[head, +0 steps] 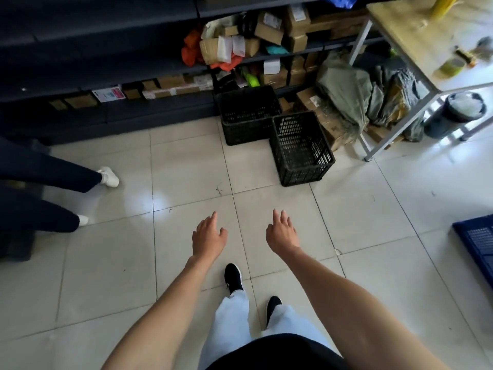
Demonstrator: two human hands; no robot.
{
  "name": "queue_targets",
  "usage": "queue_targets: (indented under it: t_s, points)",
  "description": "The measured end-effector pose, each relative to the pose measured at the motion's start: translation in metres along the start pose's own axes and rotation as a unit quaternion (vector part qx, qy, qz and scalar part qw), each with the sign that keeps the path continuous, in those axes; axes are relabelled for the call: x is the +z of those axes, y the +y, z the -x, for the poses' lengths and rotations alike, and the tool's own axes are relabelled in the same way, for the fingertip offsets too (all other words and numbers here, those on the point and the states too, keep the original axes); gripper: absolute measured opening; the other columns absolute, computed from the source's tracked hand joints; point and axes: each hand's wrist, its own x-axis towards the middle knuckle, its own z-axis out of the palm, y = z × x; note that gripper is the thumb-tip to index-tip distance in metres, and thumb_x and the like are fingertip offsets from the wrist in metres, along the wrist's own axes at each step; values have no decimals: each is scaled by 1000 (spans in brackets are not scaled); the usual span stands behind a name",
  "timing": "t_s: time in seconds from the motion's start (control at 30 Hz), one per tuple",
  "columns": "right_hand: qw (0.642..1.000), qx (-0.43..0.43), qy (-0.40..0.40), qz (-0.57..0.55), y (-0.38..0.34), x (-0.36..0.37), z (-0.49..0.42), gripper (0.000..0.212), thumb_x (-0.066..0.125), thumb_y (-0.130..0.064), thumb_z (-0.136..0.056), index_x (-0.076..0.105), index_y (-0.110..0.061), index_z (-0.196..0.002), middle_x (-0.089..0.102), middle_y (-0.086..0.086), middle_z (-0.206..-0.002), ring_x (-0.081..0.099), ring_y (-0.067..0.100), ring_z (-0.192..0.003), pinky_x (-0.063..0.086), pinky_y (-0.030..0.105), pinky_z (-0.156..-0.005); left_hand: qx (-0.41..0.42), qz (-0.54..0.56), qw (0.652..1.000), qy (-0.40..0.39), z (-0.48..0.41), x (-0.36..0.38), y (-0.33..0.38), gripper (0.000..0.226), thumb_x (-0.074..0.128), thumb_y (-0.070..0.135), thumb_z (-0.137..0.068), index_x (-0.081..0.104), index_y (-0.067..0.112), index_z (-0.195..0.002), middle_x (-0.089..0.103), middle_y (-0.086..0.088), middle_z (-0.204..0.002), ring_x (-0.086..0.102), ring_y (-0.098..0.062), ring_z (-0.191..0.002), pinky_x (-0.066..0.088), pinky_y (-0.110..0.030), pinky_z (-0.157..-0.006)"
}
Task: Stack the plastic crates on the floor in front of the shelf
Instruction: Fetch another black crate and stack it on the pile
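Note:
Two black plastic mesh crates stand side by side on the tiled floor before the dark shelf (106,62). The rear crate (248,116) sits against the shelf's base. The front crate (301,148) is just right of it and closer to me, upright and empty. My left hand (208,237) and my right hand (282,233) are stretched out over the floor, well short of the crates. Both hands hold nothing, fingers apart.
Another person's legs (48,172) stand at the left. A table (416,36) is at the right with a bin (456,113) under it. Bags and cardboard boxes (346,102) are piled beside the crates. A blue crate (477,241) lies at the right edge.

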Motion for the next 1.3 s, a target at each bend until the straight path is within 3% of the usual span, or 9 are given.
queue_targets:
  t_s: [0.17, 0.53, 0.83, 1.07, 1.3]
  points:
    - [1000, 13, 22, -1, -34, -26, -46, 61, 31, -30, -103, 10, -14, -158, 8, 18, -164, 12, 38, -150, 23, 46, -119, 6, 46, 999, -6, -66, -22, 18, 60, 47, 27, -94, 33, 13, -151, 40, -6, -153, 35, -25, -142, 33, -41, -112]
    - [997, 63, 36, -31, -27, -82, -148, 62, 33, -29, -103, 10, -12, -158, 9, 17, -164, 13, 36, -150, 21, 45, -120, 58, -11, 996, -69, -188, -31, 96, 60, 47, 29, -95, 31, 16, -152, 37, -4, -156, 31, -22, -144, 29, -39, -115]
    - [995, 69, 49, -54, -29, -162, -260, 60, 30, -20, -102, 11, -9, -157, 9, 18, -164, 13, 38, -150, 18, 46, -121, 35, -49, 997, -44, -302, -71, 154, 59, 47, 28, -94, 35, 15, -150, 41, -6, -152, 37, -26, -140, 34, -39, -112]
    - [994, 76, 39, -64, -72, -200, -337, 65, 36, -27, -100, 10, -11, -158, 9, 17, -164, 11, 38, -150, 16, 47, -122, 65, -69, 994, -52, -384, -103, 185, 60, 45, 26, -96, 29, 16, -153, 32, -6, -158, 26, -22, -147, 24, -45, -117]
    - [985, 147, 34, -87, -115, -217, -391, 71, 41, -30, -97, 9, -15, -158, 7, 15, -165, 12, 38, -150, 20, 49, -120, 119, -86, 987, -67, -484, -141, 208, 61, 43, 27, -96, 28, 17, -154, 34, -5, -157, 29, -22, -145, 27, -43, -116]
